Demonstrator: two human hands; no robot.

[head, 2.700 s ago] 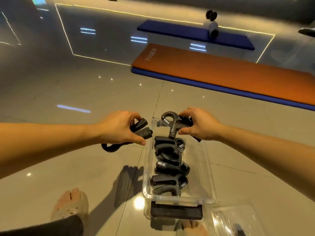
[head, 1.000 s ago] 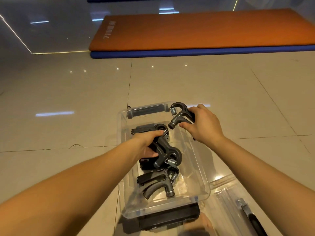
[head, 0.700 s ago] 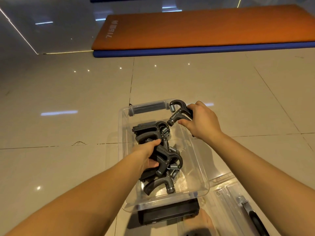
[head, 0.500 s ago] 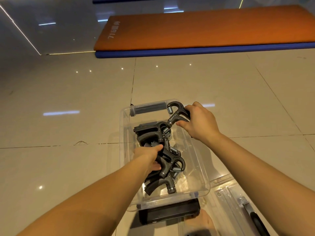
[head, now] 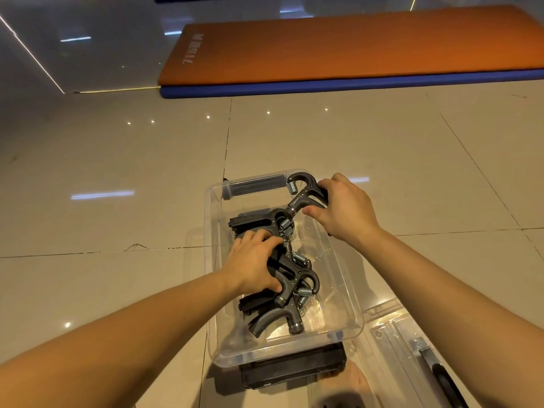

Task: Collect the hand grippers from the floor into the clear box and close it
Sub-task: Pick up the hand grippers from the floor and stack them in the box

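Observation:
The clear box (head: 350,313) stands on the tiled floor in front of me, open, with several black hand grippers (head: 275,319) with silver springs lying inside it. My left hand (head: 254,265) is down in the middle of the box, fingers wrapped on a hand gripper (head: 294,282) that rests on the pile. My right hand (head: 346,209) holds another hand gripper (head: 303,191) by its handles at the box's far right rim, spring end pointing left over the box. The clear lid (head: 391,343) with a black latch lies on the floor at the right.
An orange mat (head: 338,45) on a blue one (head: 353,85) lies across the floor farther ahead. A black latch (head: 291,369) hangs at the box's near end. My bare toes (head: 357,384) show just below the box.
Both hands came in over the box. My left hand has lowered its gripper onto the pile inside and slid nearer. My right hand has dropped its gripper toward the far rim.

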